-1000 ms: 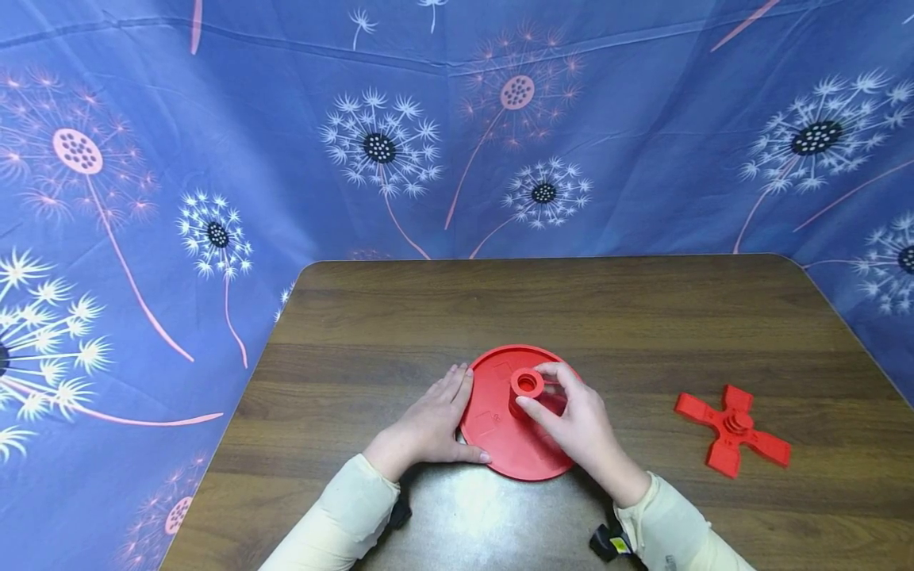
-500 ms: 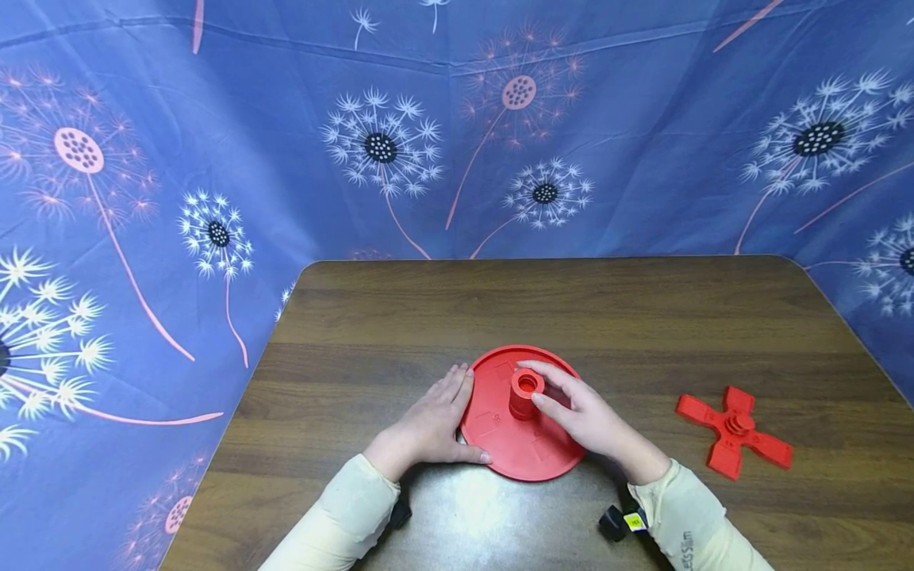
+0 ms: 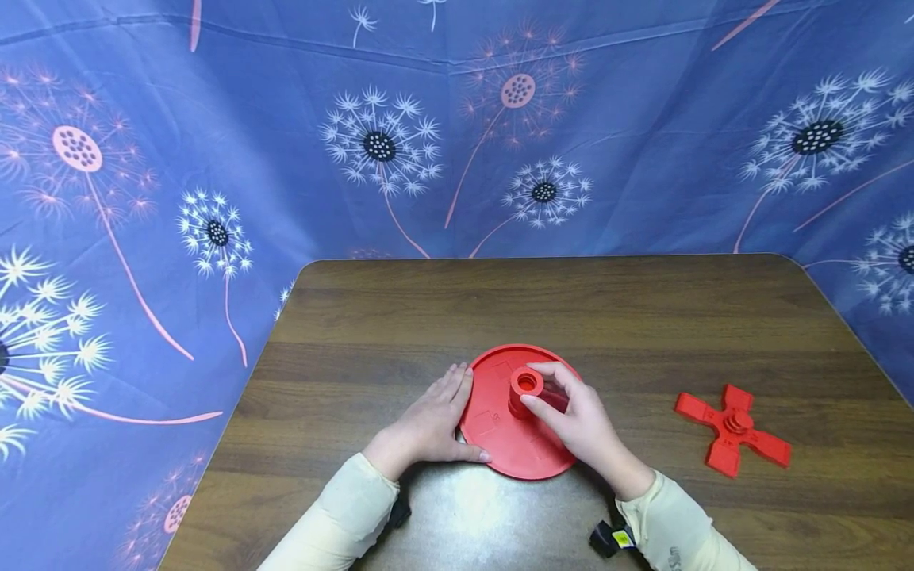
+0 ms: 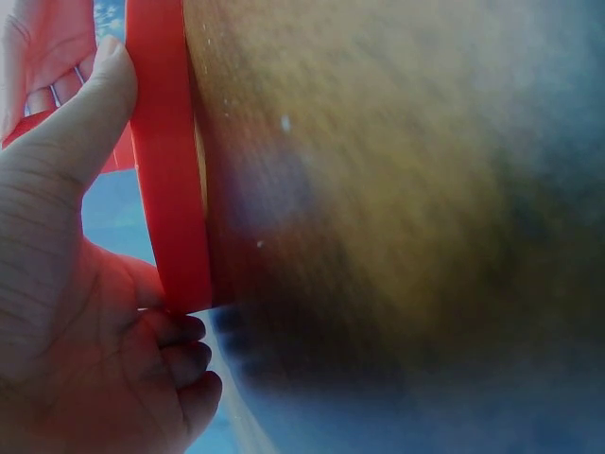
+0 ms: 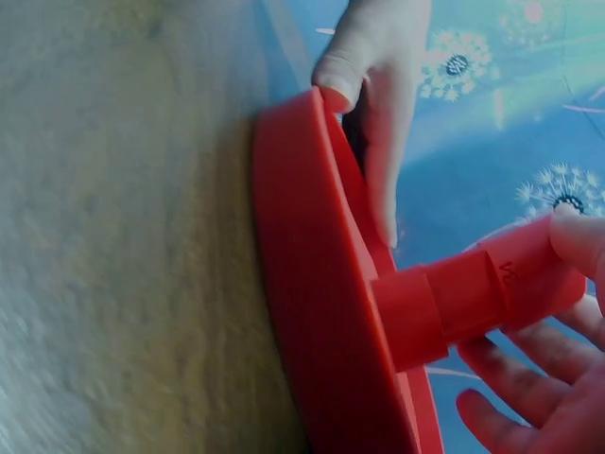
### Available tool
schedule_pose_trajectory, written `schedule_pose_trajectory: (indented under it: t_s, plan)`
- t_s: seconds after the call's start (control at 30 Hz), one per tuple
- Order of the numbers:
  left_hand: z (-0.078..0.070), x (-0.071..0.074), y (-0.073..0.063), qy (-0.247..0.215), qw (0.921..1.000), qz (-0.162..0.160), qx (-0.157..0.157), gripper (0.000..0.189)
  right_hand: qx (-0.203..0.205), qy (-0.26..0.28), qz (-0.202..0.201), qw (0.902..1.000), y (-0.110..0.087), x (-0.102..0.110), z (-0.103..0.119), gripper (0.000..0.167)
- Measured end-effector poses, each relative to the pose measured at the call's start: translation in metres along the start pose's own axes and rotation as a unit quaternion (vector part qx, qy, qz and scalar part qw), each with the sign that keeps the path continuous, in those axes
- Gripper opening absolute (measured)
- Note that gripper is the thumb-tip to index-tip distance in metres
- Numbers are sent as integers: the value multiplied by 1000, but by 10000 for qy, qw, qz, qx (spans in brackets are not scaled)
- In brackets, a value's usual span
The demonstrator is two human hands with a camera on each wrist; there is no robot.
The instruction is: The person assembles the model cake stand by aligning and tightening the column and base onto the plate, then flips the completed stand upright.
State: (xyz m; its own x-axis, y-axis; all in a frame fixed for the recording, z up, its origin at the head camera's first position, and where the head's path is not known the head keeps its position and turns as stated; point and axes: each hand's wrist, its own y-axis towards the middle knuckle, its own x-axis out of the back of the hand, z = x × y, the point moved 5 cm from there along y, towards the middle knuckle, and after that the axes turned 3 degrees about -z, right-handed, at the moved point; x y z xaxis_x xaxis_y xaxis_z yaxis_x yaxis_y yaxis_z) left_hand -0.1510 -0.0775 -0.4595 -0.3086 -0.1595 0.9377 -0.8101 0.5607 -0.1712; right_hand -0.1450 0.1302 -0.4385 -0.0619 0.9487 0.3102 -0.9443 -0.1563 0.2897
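A shallow red round base with a raised rim lies on the table, and a hollow red post stands upright at its middle. My left hand holds the base's left edge, its thumb on the near rim and its fingers along the left side. My right hand grips the post near its top between thumb and fingers. In the right wrist view the post shows stepped sections, the thumb on its upper end. The left wrist view shows the thumb against the rim.
A red four-armed cross piece with a threaded-looking stub in its centre lies to the right on the wooden table. Blue dandelion-print cloth hangs behind and to the left of the table.
My right hand's fingers shift round the post, turning away half a second ago and then coming back to a grip like the one before. The left hand and the base stay in place.
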Motion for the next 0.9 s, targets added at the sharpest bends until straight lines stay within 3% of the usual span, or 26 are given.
schedule_pose_trajectory:
  t_s: [0.27, 0.53, 0.73, 0.9]
  plan:
    - [1, 0, 0, -7, 10000, -9, 15, 122, 18, -543, -596, 9967, -5, -3, 4, 39]
    - [1, 0, 0, -20, 10000, -45, 8, 122, 59, -667, -667, 9955, -5, -4, 5, 41]
    - [1, 0, 0, -46, 10000, -28, 3, 121, 205, -766, -268, 9965, -1, 0, 6, 46]
    - [1, 0, 0, -31, 10000, -47, -17, 121, 519, -509, 583, 9956, 5, 3, 5, 51]
